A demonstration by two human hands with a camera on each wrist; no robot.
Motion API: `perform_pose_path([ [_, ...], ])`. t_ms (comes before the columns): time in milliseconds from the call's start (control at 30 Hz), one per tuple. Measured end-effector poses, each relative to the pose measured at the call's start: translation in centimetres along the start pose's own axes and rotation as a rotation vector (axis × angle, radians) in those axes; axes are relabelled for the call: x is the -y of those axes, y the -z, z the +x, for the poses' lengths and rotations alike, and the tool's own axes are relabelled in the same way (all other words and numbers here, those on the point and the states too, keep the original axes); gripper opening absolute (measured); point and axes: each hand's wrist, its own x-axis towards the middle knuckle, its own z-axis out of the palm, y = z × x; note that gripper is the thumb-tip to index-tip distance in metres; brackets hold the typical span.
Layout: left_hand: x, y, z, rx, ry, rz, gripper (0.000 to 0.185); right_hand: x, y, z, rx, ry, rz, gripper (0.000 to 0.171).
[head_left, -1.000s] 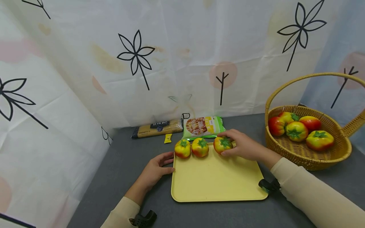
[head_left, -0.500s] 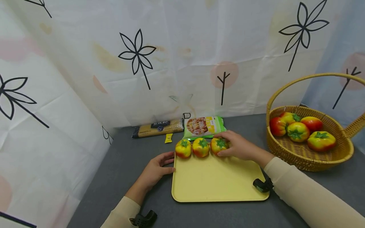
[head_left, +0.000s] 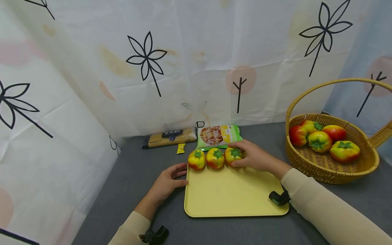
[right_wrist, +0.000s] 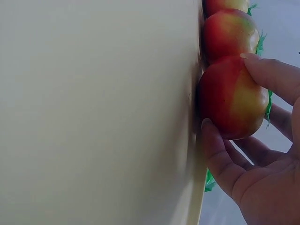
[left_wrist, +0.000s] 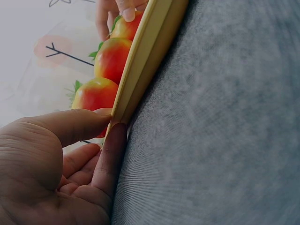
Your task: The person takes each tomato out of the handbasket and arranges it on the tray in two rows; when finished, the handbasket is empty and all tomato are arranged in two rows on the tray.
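1. From my remote seat, I count three red-and-yellow fruits lined up along the far edge of a yellow tray point(head_left: 235, 195).
2. The left fruit point(head_left: 196, 160) and middle fruit point(head_left: 215, 159) stand free of any hand, their placing apparently done.
3. The right hand point(head_left: 255, 157) grips the third fruit point(head_left: 233, 154) between thumb and fingers, just beside the middle one; I judge this placement nearly finished, release pending.
4. The left hand point(head_left: 166, 181) steadies the tray's left edge, fingers loosely extended against it rather than wrapped around.
5. At least four basket fruits point(head_left: 345, 151) lie in the wicker basket point(head_left: 324, 174), at right; if all are wanted, I reckon under half is complete.
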Motion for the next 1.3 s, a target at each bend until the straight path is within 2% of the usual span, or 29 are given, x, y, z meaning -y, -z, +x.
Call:
perform_pose_path([
  [200, 0.0, -0.1, -0.1, -0.002, -0.002, 0.004, 0.071, -0.2, -0.1, 0.0, -0.005, 0.001, 0.018, 0.070],
  [400, 0.1, -0.1, 0.0, 0.003, -0.003, 0.000, 0.071, -0.5, 0.4, -0.4, -0.007, 0.016, 0.103, 0.068],
  [700, 0.0, -0.2, -0.1, -0.001, -0.002, 0.005, 0.071, -0.1, 1.9, -1.8, -0.069, 0.014, 0.181, 0.063],
  [933, -0.1, -0.2, -0.2, -0.003, -0.004, 0.005, 0.071, -0.3, 3.0, -3.0, -0.110, 0.008, 0.327, 0.055],
  [1067, 0.0, -0.2, -0.2, -0.004, -0.004, 0.000, 0.071, 0.0, 3.8, -3.8, -0.140, 0.042, 0.385, 0.052],
  [1300, 0.0, -0.2, -0.2, -0.008, -0.001, -0.003, 0.070, 0.8, 5.8, -5.4, -0.210, 0.138, 0.392, 0.044],
])
